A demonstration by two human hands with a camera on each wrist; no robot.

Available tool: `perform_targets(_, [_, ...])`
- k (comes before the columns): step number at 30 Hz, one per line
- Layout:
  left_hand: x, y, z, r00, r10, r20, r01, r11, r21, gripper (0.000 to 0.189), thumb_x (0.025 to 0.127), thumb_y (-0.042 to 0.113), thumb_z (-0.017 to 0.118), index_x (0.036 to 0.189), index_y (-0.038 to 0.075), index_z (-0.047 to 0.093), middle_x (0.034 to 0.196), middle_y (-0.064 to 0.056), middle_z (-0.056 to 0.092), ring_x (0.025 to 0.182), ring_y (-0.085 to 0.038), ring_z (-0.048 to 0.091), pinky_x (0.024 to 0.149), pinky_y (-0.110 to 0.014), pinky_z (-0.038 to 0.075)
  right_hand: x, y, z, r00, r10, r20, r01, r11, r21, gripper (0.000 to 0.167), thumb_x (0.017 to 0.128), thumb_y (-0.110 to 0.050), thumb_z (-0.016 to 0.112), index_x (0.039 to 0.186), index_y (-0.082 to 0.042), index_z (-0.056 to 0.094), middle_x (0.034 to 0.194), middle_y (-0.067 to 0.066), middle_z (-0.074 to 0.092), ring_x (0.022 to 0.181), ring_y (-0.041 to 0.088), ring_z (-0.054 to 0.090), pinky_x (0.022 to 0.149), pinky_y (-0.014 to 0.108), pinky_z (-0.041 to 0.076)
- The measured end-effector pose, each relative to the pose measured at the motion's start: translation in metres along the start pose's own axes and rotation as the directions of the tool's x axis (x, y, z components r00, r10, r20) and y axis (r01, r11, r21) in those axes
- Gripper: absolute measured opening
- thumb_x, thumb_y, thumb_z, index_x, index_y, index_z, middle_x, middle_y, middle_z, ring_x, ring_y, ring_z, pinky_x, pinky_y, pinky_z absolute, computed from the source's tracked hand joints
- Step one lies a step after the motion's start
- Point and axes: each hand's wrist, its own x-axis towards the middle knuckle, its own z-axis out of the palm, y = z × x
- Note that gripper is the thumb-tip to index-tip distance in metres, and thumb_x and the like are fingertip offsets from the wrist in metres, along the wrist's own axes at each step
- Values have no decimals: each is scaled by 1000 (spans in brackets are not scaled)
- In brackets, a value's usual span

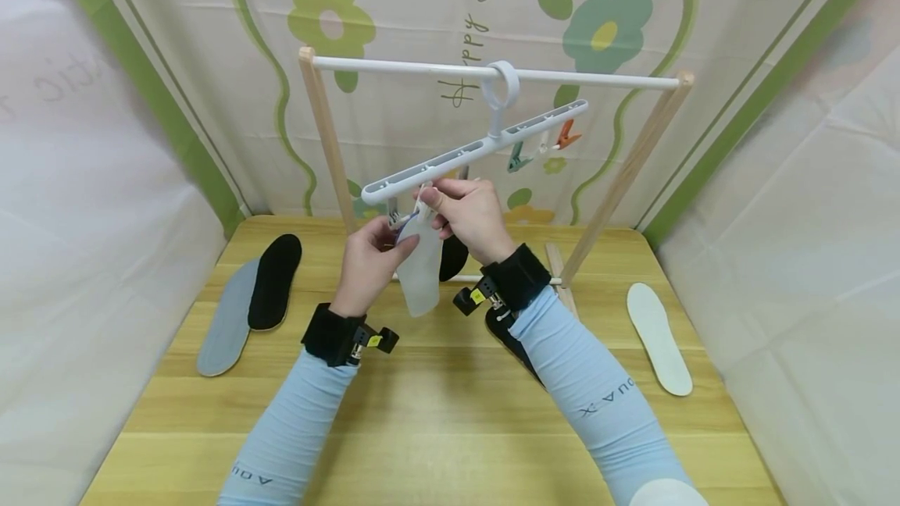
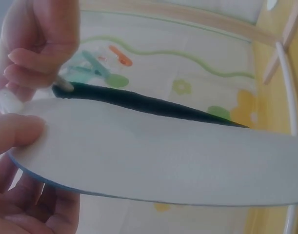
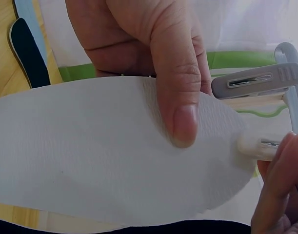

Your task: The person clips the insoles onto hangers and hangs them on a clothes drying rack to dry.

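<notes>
My left hand (image 1: 364, 265) holds a white insole (image 1: 420, 279) upright below the left half of a white clip hanger (image 1: 478, 151), its thumb flat against the near face. At the insole's top end, my right hand (image 1: 473, 217) pinches a white clip (image 3: 252, 147). That clip's tip overlaps the insole's edge in the right wrist view. A grey clip (image 3: 258, 80) hangs beside it on the hanger. Behind the white insole a black insole (image 1: 454, 258) hangs, partly hidden by my right hand. In the left wrist view, my left thumb (image 2: 19, 130) presses the insole's face.
The hanger's ring hooks over a white rod (image 1: 415, 67) on a wooden frame (image 1: 326, 139). Green (image 1: 519, 158) and orange (image 1: 566, 135) clips hang at its right. On the table lie a grey insole (image 1: 226, 326), black insoles (image 1: 276, 279) and a white insole (image 1: 658, 338).
</notes>
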Motion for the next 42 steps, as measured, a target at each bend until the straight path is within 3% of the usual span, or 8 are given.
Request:
perform_targets(15, [3,-1,3,1000,5,-7,-5,1000,-22,25,91,5,71,111,-8,62,108,-21,68,93,-28,66,85,-37,55,-1,0,-1,1000,-6,2,6,1000,-1,34,91,-24,70,113,1,73,92,11,74,54,14,58,48,22,51])
perform_targets(24, [13,-32,7,1000,2,-17,-2,999,-33,31,91,11,73,117,-3,63,112,-19,68,95,-28,66,86,-43,55,-1,2,-3,1000,-1,10,1,1000,-6,34,91,-24,70,116,-2,73,93,12,73,55,15,58,49,23,52])
perform_targets(32, [14,-36,8,999,40,-23,-41,998,-39,34,90,23,76,114,2,64,110,-13,69,94,-25,66,85,-44,55,-1,4,-5,999,-11,46,14,998,-60,35,91,-28,73,118,-5,72,90,12,68,59,21,60,53,28,55])
perform_targets(42, [17,-40,8,999,42,-31,-43,998,-37,32,90,18,75,115,2,65,111,-12,69,95,-24,67,85,-43,56,-2,5,-7,995,-22,97,30,997,-77,34,95,-29,69,118,-4,70,94,14,68,60,25,62,52,32,55])
